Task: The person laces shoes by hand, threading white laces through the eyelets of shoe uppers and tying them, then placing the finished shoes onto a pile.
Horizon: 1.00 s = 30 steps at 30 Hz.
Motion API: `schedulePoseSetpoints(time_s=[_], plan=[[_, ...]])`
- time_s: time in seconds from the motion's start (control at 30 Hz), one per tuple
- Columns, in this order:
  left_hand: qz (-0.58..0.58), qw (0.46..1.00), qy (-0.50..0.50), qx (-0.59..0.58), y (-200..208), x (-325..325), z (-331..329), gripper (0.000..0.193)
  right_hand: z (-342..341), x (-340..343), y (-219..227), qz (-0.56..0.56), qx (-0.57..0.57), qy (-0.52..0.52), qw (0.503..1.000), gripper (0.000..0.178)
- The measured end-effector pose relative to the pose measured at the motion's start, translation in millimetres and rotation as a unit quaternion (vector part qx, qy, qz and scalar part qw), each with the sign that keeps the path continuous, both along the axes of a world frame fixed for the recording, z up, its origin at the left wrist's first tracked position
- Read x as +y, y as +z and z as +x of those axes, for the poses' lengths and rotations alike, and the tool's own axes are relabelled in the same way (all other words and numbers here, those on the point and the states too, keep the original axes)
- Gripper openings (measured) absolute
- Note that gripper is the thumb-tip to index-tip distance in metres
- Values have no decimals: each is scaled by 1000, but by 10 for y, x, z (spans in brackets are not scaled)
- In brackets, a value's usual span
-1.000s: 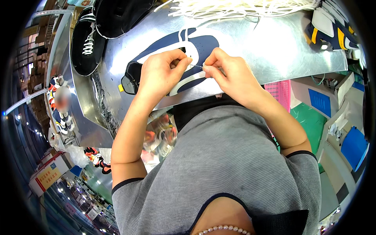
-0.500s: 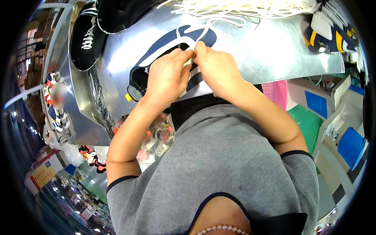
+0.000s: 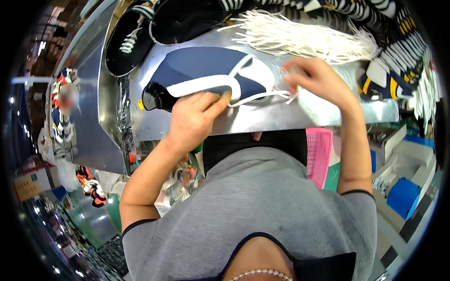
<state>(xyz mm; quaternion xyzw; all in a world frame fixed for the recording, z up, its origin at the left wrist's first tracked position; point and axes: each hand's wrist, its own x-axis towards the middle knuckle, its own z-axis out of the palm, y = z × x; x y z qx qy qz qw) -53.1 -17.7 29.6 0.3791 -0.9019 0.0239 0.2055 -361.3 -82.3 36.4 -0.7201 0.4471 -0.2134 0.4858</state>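
Navy shoe upper (image 3: 201, 75) on metal worktop (image 3: 262, 119) | left hand (image 3: 192, 119) fingers pinching its near edge | right hand (image 3: 318, 79) beside it, fingers grasping white lace (image 3: 267, 96)

At the lower left of the frame you see a cardboard box (image 3: 29, 186), tan, with a yellow label on its face, standing on the floor beside a blue container (image 3: 60, 193). At the left end of the navy shoe upper, in the upper left, you find a small yellow tag (image 3: 140, 104) lying on the metal table (image 3: 328, 117). At the right edge you see white cartons (image 3: 391, 140) stacked above a flat blue box (image 3: 403, 196). No screens are visible.
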Motion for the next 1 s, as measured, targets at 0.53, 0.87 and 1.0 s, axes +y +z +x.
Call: schedulePoseSetpoints(time_s=[0.53, 0.87, 1.0], plan=[[-8, 997, -68, 42, 101, -111, -111, 34, 258, -323, -86, 145, -187, -32, 971, 35], [61, 997, 11, 34, -20, -262, 28, 32, 94, 617, 182, 43, -96, -98, 990, 28], [94, 995, -10, 36, -60, -315, -165, 30, 351, 80, -424, 63, -96, -239, 964, 50]])
